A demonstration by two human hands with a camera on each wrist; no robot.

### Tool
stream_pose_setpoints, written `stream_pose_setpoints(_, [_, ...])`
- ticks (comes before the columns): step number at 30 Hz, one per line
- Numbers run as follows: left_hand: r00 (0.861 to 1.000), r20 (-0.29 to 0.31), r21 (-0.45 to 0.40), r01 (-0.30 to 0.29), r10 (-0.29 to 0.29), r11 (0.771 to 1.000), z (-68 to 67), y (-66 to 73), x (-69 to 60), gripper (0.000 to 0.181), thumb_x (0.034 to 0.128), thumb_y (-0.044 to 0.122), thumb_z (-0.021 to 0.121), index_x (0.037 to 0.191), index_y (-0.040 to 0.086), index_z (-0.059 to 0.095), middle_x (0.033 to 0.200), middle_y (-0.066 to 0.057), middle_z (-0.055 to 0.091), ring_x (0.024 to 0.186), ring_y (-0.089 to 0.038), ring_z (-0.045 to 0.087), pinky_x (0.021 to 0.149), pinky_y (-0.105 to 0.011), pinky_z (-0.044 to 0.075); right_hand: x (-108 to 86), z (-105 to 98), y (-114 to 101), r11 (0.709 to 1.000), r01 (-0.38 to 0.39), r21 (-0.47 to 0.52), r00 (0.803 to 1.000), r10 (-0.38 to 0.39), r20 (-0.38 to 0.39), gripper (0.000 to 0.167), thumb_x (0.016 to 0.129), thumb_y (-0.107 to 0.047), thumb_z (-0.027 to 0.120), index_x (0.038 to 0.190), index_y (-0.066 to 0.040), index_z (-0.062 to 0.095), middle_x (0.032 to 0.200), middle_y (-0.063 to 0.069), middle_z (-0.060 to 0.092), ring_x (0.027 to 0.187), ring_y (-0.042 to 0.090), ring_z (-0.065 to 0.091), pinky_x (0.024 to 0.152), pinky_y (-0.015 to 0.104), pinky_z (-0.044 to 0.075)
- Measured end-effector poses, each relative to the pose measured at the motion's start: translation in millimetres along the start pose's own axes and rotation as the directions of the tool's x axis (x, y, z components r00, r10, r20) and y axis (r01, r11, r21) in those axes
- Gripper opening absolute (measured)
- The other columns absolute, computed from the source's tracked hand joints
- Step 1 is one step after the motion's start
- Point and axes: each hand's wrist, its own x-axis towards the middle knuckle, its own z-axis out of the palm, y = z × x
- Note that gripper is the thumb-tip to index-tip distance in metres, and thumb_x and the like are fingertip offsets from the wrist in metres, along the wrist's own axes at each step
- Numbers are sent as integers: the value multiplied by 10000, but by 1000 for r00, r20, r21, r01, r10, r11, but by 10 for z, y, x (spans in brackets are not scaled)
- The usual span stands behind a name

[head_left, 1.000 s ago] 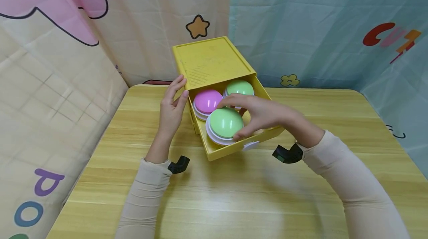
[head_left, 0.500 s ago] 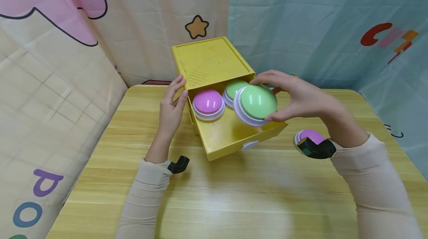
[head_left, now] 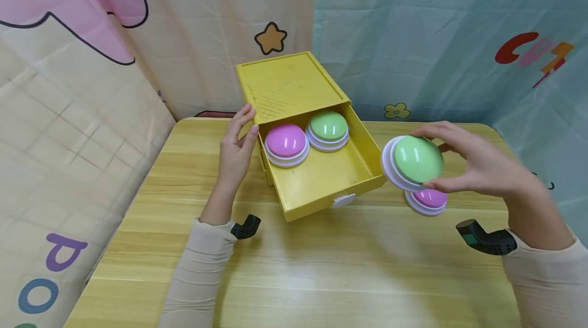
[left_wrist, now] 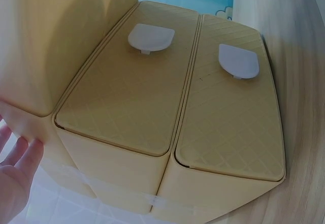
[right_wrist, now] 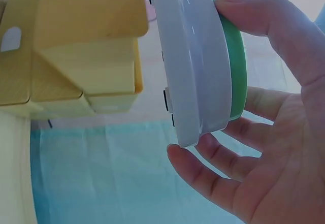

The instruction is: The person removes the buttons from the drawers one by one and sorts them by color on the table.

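Green dome button (head_left: 418, 158): off the drawer and in the air, over the table to the drawer's right, tilted so that its white base (right_wrist: 175, 66) faces left. Right hand (head_left: 478, 162) pinches it by the edge, thumb on one side, fingers on the other.

Count: one button in hand, one pink dome button (head_left: 429, 203) on the table, partly hidden by the held one. Left in the yellow drawer (head_left: 326, 177): second pink dome button (head_left: 287, 144) at the left wall, second green dome button (head_left: 328, 130) beside it, farther back. My reading: emptying about half done; front of drawer bare.

Left hand (head_left: 235, 157): fingers loosely extended, fingertips at the left front edge of the yellow cabinet (head_left: 294, 85); grips nothing. Left wrist view: two lower drawers (left_wrist: 122, 82) closed, each with a white handle (left_wrist: 151, 37).

Wooden table (head_left: 294, 277) beneath; printed curtain (head_left: 436, 37) behind.

Change: half a second earlier the held button overlapped the drawer's right side and part of the rear green one; a second earlier it sat in the drawer's front. Now well right, rear button uncovered. Left hand and cabinet essentially unchanged.
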Motion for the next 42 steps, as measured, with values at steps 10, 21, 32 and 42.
stream_pose_setpoints(10, [1000,1,-20,-19,19,1000,3,-46,-1,951,951,719,558,1433,-100,560,1622,-207,457,1519,-338,441,1163,-463,503,-687,154,132,985,-173,6,978,173,-116,1089,530,182,904,1473,-239,558,1419,-258,502,1218,-87,463,911,-20,399])
stream_pose_setpoints(21, [1000,4,-8,-6,6,1000,7,-15,-15,500,1101,278,577,1437,-92,562,1627,-193,457,1514,-325,448,1162,-490,501,-1302,565,386,911,-405,70,907,411,-96,881,685,105,896,1439,-210,567,1341,-356,446,1134,-151,424,816,7,417])
stream_pose_setpoints(32, [1000,2,-18,-10,10,1000,13,-19,-7,553,1099,338,567,1436,-100,558,1625,-202,454,1511,-334,448,1164,-475,501,-1680,897,511,833,-549,63,832,553,-57,718,726,55,893,1348,100,539,1241,-456,379,1045,-207,399,750,105,510])
stream_pose_setpoints(42, [1000,-3,-8,-22,22,1000,7,-29,-13,646,1078,444,565,1439,-93,558,1626,-201,453,1515,-333,445,1167,-484,495,-1800,1020,520,809,-580,92,809,586,-55,702,739,64,878,1339,136,520,1236,-457,360,1043,-218,383,765,67,495])
